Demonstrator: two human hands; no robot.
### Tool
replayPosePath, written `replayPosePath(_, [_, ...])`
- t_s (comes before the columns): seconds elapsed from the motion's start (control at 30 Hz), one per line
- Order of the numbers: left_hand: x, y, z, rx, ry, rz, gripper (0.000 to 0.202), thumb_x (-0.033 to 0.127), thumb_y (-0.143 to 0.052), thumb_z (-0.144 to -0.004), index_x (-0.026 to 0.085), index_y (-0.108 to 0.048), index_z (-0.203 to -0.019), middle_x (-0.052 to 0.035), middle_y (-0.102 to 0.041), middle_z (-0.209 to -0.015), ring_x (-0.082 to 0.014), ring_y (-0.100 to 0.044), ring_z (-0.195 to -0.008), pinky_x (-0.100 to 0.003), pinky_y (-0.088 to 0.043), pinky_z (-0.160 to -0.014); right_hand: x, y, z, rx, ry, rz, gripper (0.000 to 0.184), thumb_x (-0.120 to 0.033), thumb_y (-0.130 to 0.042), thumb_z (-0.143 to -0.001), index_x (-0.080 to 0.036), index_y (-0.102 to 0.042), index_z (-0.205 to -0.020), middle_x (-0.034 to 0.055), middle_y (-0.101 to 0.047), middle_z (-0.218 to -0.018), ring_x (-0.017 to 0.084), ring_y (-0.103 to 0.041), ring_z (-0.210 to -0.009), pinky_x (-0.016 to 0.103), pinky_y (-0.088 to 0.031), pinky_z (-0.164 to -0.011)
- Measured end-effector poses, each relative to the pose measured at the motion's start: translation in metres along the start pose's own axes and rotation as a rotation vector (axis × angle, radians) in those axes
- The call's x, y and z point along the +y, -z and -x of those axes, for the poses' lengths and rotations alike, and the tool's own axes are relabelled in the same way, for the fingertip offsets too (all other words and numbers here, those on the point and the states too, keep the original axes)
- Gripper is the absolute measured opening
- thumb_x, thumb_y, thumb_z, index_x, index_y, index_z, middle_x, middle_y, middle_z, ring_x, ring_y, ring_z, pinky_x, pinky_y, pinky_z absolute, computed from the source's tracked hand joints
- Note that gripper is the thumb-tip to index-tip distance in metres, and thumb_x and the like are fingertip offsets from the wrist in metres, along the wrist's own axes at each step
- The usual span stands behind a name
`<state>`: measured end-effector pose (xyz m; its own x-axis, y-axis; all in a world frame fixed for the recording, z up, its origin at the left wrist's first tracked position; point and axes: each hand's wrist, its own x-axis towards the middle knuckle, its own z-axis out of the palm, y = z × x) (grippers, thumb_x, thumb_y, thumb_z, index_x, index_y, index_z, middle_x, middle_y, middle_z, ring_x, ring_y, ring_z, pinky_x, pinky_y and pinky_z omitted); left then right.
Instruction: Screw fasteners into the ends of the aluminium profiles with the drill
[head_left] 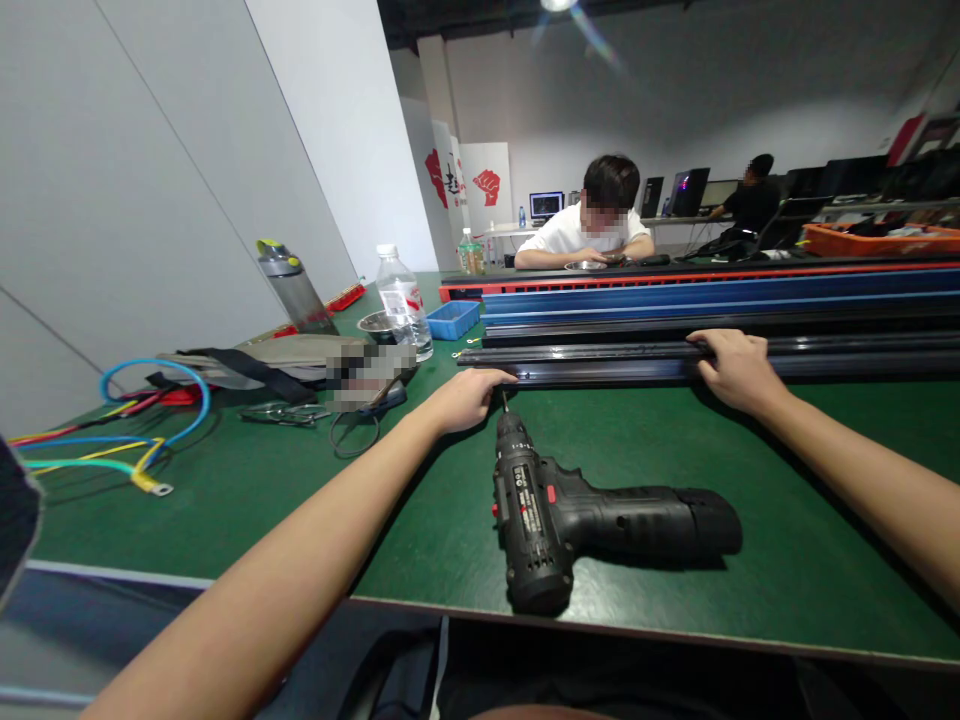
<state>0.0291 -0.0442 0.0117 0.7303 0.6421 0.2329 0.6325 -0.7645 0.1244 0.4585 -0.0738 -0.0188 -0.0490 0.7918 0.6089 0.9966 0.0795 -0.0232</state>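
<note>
Black metal rails (600, 374) lie lengthwise across the green table. My left hand (474, 396) is closed at the left end of the nearest rail, with the index finger pressed on its front face and the other fingers curled. Farther along, my right hand (739, 368) grips the black rails from above, fingertips over the top and thumb toward the front. A black cordless drill (540, 520) rests on its side just in front of me, its bit pointing at the rail near my left hand. Neither hand touches the drill.
Behind the black rails lie blue rails (675, 302). A blue bin (453, 320), water bottle (405, 305), grey drinking bottle (292, 290), bag (262, 360) and cables (154, 445) occupy the left. Across the table a person (585, 235) leans over a bowl; an orange crate (877, 240) stands far right.
</note>
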Motion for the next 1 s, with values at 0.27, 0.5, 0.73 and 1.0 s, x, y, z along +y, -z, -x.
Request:
replayPosePath(0.27, [0.007, -0.011, -0.015, -0.086, 0.087, -0.016, 0.073, -0.002, -0.045, -0.071, 0.019, -0.046, -0.141, -0.0103, -0.055, -0.141, -0.0226, -0.053, -0.127, -0.039, -0.043, -0.108, -0.01, -0.001, -0.002, 0.027, -0.012, -0.025, 0.041, -0.034, -0.047, -0.075, -0.019, -0.061, -0.11, 0.0145, -0.064, -0.102, 0.032, -0.053, -0.101, 0.044, -0.033, -0.086])
replayPosePath(0.5, [0.005, -0.015, -0.017, -0.109, 0.1, -0.089, 0.066, 0.003, -0.047, -0.075, 0.021, -0.048, -0.139, -0.01, -0.052, -0.143, -0.023, -0.051, -0.13, -0.039, -0.041, -0.109, -0.012, -0.002, -0.003, 0.039, -0.035, -0.031, 0.039, -0.035, -0.047, -0.074, -0.019, -0.062, -0.106, 0.0139, -0.064, -0.099, 0.032, -0.053, -0.099, 0.046, -0.032, -0.086])
replayPosePath(0.73, [0.006, -0.014, -0.015, -0.091, 0.174, -0.19, 0.053, 0.008, -0.044, -0.081, 0.014, -0.055, -0.133, -0.0136, -0.056, -0.134, -0.0228, -0.055, -0.124, -0.034, -0.043, -0.106, -0.009, -0.003, -0.005, 0.03, -0.042, -0.027, 0.039, -0.032, -0.046, -0.073, -0.019, -0.062, -0.106, 0.0141, -0.065, -0.102, 0.032, -0.053, -0.102, 0.046, -0.032, -0.087])
replayPosePath(1.0, [0.008, -0.008, -0.013, -0.078, 0.286, -0.298, 0.036, 0.02, -0.042, -0.089, 0.013, -0.065, -0.116, -0.0141, -0.063, -0.12, -0.0239, -0.061, -0.109, -0.035, -0.048, -0.097, 0.002, -0.003, -0.006, 0.004, -0.075, -0.018, 0.034, -0.029, -0.047, -0.074, -0.021, -0.061, -0.104, 0.0128, -0.065, -0.101, 0.033, -0.052, -0.102, 0.047, -0.032, -0.088])
